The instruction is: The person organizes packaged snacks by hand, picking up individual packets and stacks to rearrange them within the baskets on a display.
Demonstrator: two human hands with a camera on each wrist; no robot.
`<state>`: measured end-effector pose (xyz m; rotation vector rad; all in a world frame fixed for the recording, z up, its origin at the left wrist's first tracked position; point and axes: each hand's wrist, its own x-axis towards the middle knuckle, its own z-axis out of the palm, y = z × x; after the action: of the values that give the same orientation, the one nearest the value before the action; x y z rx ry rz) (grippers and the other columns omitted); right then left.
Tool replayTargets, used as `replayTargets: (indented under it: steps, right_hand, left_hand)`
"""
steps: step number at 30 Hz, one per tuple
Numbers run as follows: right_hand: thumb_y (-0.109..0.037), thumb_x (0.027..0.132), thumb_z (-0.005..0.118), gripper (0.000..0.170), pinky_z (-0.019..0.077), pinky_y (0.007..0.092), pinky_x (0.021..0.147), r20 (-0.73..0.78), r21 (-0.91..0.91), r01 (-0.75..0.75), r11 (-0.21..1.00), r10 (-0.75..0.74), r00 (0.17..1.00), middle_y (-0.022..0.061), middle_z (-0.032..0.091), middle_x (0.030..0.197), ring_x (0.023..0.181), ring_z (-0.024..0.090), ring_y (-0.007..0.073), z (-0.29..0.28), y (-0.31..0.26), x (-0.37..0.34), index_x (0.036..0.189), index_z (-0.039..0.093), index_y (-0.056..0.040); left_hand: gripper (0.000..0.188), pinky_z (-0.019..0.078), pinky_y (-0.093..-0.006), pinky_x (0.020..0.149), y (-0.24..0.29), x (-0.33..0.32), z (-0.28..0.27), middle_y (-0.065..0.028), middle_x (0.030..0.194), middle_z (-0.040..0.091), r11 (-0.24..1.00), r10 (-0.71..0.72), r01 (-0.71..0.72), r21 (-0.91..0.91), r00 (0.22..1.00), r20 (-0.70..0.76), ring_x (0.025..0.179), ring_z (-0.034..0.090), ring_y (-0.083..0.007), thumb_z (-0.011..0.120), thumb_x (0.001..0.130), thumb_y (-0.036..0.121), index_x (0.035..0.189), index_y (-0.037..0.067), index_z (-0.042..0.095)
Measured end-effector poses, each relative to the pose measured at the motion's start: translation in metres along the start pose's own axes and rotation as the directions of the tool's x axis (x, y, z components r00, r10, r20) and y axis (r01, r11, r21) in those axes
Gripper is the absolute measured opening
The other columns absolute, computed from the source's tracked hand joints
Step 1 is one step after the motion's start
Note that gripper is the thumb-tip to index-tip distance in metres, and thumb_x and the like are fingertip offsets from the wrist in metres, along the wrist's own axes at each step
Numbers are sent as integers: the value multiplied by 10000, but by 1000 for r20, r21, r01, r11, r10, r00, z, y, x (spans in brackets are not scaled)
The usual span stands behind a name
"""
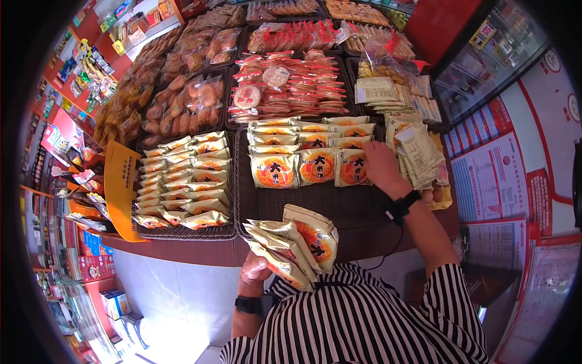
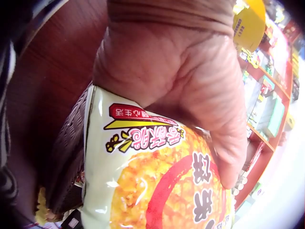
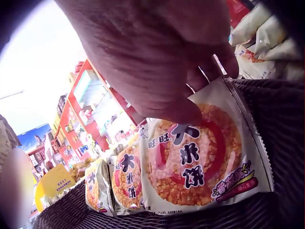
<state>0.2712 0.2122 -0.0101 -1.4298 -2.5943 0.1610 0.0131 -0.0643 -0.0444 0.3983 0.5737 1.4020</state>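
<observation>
Near the striped shirt, my left hand (image 1: 254, 268) grips a small stack of rice cracker packets (image 1: 320, 244), its thumb lying along the outer one. That packet's printed front (image 2: 157, 191) fills much of the left wrist view. My right hand (image 1: 386, 173) reaches to the right end of the front row in a dark wicker basket (image 1: 285, 209). There it pinches the top of a standing rice cracker packet (image 3: 195, 162), thumb on the printed face and fingers behind it. Two matching packets (image 1: 316, 166) stand to its left, with more rows behind.
Another wicker basket (image 1: 233, 233) with rows of similar packets stands at the left, beside a yellow sign (image 1: 123, 188). Red-wrapped snacks (image 1: 291, 91) lie farther back. Loose pale packets (image 1: 418, 151) pile up at the right. A thin cable (image 1: 388, 252) hangs from the right wrist.
</observation>
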Motion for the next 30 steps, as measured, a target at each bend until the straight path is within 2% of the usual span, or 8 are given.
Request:
replayTargets:
  steps: [3, 5, 9, 12, 18, 21, 23, 30]
  right_hand:
    - [-40, 738, 624, 297, 417, 443, 798, 3, 36, -20, 999, 20, 1000, 148, 518, 965, 942, 493, 351, -1, -1, -3, 1005, 494, -23]
    - [-59, 711, 670, 369, 420, 429, 809, -174, 42, 21, 999, -13, 985, 140, 507, 999, 958, 494, 340, -10, -7, -11, 1036, 498, -31]
    - [-82, 683, 710, 433, 422, 412, 822, -204, 38, 23, 999, -15, 979, 135, 498, 1029, 988, 491, 329, -19, -16, -19, 1060, 502, -38]
    - [-111, 678, 717, 423, 402, 417, 837, -104, 69, 22, 997, -15, 995, 122, 482, 1055, 1009, 470, 308, -16, -19, -23, 1046, 517, -55]
    - [-159, 642, 760, 499, 419, 411, 817, -206, -22, 170, 985, -170, 964, 117, 506, 1046, 969, 495, 304, -18, -27, -12, 1069, 521, -61]
    - [-189, 642, 769, 481, 440, 401, 788, -80, -115, 139, 984, -149, 986, 102, 522, 1002, 964, 511, 296, -14, -25, -1, 1040, 530, -65]
    - [-235, 646, 785, 507, 479, 376, 731, 143, -164, 61, 984, -38, 989, 97, 537, 994, 908, 554, 274, -13, -25, 4, 1053, 543, -55]
    - [-219, 692, 758, 416, 507, 393, 684, 59, -128, -49, 991, 57, 997, 132, 546, 974, 849, 608, 306, -12, -7, 7, 999, 545, -36]
  left_hand:
    - [865, 423, -436, 974, 0, -1, 4, -166, 1246, 518, 1000, 17, -17, 2, 1000, -18, 1111, 537, -302, 784, 655, 333, 1328, -4, 360]
    - [864, 428, -431, 970, 1, -3, 5, -166, 1237, 524, 999, 45, -45, 16, 998, -39, 1102, 544, -300, 784, 655, 333, 1326, -7, 358]
    - [857, 434, -425, 964, -1, -3, 2, -162, 1229, 529, 999, 48, -48, 1, 998, -41, 1095, 549, -296, 784, 657, 334, 1320, -10, 364]
    - [845, 434, -421, 964, 1, 1, 7, -156, 1223, 534, 997, 80, -79, 18, 994, -76, 1089, 551, -287, 778, 668, 337, 1317, -13, 365]
    - [889, 432, -379, 962, 5, 3, 15, -163, 1254, 508, 999, 33, -32, 19, 997, -66, 1117, 535, -260, 776, 674, 339, 1325, -58, 318]
    - [883, 438, -390, 954, 5, 5, 17, -157, 1232, 520, 998, 28, -24, 61, 998, -64, 1104, 540, -262, 772, 679, 363, 1326, -39, 325]
    - [881, 461, -390, 924, 6, 5, 20, -142, 1165, 548, 995, 41, -33, 95, 996, -84, 1054, 563, -254, 776, 675, 389, 1315, -25, 332]
    - [903, 452, -385, 934, 6, 2, 14, -148, 1210, 527, 995, 20, -13, 102, 998, -64, 1079, 551, -258, 778, 668, 387, 1325, -32, 322]
